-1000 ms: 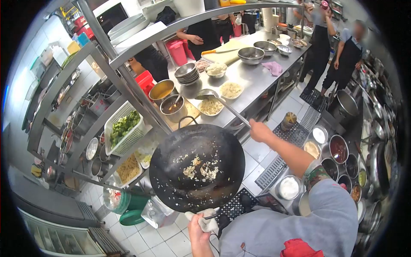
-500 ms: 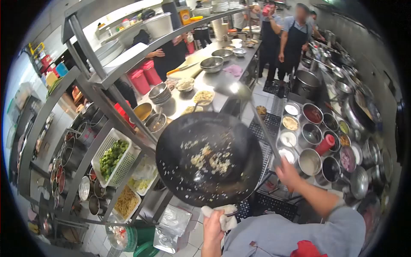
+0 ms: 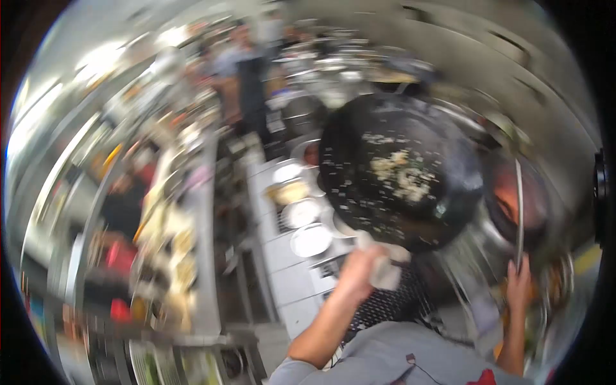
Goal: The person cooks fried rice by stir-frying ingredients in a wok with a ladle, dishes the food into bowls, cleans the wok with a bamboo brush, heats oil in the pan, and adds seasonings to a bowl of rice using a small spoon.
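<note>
My left hand [image 3: 360, 268] is wrapped round a white cloth [image 3: 387, 269] at the near rim of a big black wok [image 3: 443, 147]. The wok hangs in the air, with chopped pale and yellowish food [image 3: 404, 176] scattered over its inside. Off to the right, my right hand [image 3: 518, 282] grips the long handle of a metal utensil [image 3: 520, 205] that points upward. The utensil's far end is blurred. Behind it is a round dark opening with an orange glow [image 3: 509, 196].
White-topped containers [image 3: 311, 240] stand left of the wok, near the tiled floor [image 3: 295, 292]. A blurred person in a dark apron [image 3: 252, 96] is at the back. A long counter [image 3: 202, 244] runs along the left, and pots [image 3: 350, 74] crowd the back.
The view has swung to the right. The wok, held by my left hand, has moved from the counter side to the right-hand side. My right hand, with the utensil, is now farther right.
</note>
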Demonstrator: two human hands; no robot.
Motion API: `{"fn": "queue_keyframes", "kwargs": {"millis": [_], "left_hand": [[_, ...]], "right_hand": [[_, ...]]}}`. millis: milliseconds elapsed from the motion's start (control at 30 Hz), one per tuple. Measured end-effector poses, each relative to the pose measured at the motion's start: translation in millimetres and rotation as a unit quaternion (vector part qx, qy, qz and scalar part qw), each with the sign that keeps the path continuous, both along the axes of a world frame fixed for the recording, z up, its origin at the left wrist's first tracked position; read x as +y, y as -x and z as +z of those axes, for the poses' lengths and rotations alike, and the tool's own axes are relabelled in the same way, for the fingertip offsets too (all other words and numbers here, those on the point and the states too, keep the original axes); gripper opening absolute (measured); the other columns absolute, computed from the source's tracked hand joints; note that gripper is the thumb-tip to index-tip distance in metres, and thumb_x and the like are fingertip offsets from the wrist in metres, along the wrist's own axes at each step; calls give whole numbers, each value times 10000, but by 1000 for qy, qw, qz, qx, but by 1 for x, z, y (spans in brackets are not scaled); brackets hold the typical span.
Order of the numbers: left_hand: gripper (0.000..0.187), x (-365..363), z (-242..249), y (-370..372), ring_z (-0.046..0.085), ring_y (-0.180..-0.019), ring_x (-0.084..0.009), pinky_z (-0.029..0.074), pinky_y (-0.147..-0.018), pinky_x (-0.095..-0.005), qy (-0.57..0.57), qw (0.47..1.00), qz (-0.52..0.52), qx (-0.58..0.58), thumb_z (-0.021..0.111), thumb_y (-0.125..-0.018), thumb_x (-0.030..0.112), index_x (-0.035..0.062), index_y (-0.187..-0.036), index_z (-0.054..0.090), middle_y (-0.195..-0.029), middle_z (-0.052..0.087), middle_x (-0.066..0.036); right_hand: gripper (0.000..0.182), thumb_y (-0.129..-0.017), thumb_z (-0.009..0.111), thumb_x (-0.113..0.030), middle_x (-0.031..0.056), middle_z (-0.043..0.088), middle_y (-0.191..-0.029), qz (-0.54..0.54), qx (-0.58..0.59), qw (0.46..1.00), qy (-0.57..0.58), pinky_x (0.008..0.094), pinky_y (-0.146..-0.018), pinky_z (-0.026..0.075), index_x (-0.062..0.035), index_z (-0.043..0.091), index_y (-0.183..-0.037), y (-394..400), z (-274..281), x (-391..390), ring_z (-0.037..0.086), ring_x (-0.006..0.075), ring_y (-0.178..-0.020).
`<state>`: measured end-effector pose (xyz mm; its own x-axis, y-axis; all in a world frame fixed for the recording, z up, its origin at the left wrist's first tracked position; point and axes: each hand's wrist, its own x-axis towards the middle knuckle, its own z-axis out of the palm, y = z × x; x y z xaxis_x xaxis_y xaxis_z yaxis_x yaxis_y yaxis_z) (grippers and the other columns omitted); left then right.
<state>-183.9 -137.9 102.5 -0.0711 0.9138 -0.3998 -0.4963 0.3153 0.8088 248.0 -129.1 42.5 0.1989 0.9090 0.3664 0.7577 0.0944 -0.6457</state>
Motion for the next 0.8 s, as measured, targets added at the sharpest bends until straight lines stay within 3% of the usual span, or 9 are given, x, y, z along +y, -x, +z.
{"fn": "queue_keyframes", "kwargs": {"millis": [100, 200, 333, 433, 533, 567, 633, 767, 800], "left_hand": [[317, 81, -32, -60, 668, -816, -279, 582, -675, -452, 40, 983, -124, -133, 628, -850, 247, 5, -1053, 602, -942, 662, -147], [337, 147, -37, -149, 669, -754, -302, 583, -662, -373, 50, 936, -281, -206, 511, -880, 226, -80, -987, 603, -891, 667, -197], [285, 186, -39, -228, 663, -744, -299, 585, -637, -372, 131, 948, -213, -197, 484, -904, 216, -32, -1000, 588, -934, 662, -222], [327, 216, -91, -275, 679, -839, -302, 587, -695, -446, 146, 872, -405, -232, 516, -945, 280, 29, -1147, 573, -1119, 639, -215], [427, 230, -93, -328, 671, -794, -327, 566, -768, -478, 106, 911, -378, -128, 429, -1001, 381, 21, -1195, 549, -982, 668, -116], [356, 255, -142, -340, 669, -763, -295, 579, -685, -432, 82, 806, -508, -292, 417, -1004, 305, 0, -1122, 558, -967, 669, -153], [229, 246, -96, -352, 631, -663, -236, 547, -589, -378, 110, 904, -358, -209, 440, -969, 181, 7, -969, 588, -899, 684, -155], [167, 262, -125, -368, 601, -623, -203, 505, -546, -361, 100, 904, -375, -179, 477, -922, 167, 46, -909, 590, -850, 682, -130], [181, 266, -126, -366, 603, -628, -201, 505, -551, -358, 101, 907, -371, -172, 492, -933, 195, 50, -893, 592, -816, 671, -119]], "right_hand": [[464, -940, 571, -126, 195, 601, -1257, -122, -62, 991, -6, 387, -945, 460, -82, 460, -1388, -72, 50, -31, 612, 313, -1123], [565, -871, 572, -98, 238, 623, -1189, -275, -112, 945, 136, 495, -894, 476, -195, 457, -1416, -136, 67, -64, 596, 454, -1040], [555, -839, 576, -65, 281, 643, -1068, -386, -155, 891, 180, 506, -844, 486, -187, 515, -1377, -187, 34, -86, 614, 472, -948], [528, -851, 582, -94, 228, 669, -889, -369, -156, 911, 95, 465, -733, 501, -151, 535, -1373, -251, -26, -121, 648, 408, -810], [492, -925, 538, -235, 192, 665, -1161, -305, -98, 940, 117, 400, -868, 494, -111, 511, -1401, -299, -52, -127, 647, 373, -1031], [516, -933, 529, -253, 211, 614, -1278, -314, -170, 919, 164, 410, -950, 471, -110, 480, -1426, -294, -41, -129, 607, 389, -1129], [486, -934, 484, -30, 210, 553, -1356, -352, -161, 892, 232, 399, -979, 456, -100, 503, -1415, -306, -42, -122, 551, 382, -1223], [515, -901, 527, 22, 216, 607, -1245, -410, -289, 801, 326, 406, -946, 465, -52, 490, -1409, -311, -40, -111, 593, 359, -1142], [500, -905, 535, 16, 216, 610, -1230, -379, -233, 850, 282, 409, -941, 466, -43, 494, -1400, -294, -35, -103, 597, 356, -1127]]}}
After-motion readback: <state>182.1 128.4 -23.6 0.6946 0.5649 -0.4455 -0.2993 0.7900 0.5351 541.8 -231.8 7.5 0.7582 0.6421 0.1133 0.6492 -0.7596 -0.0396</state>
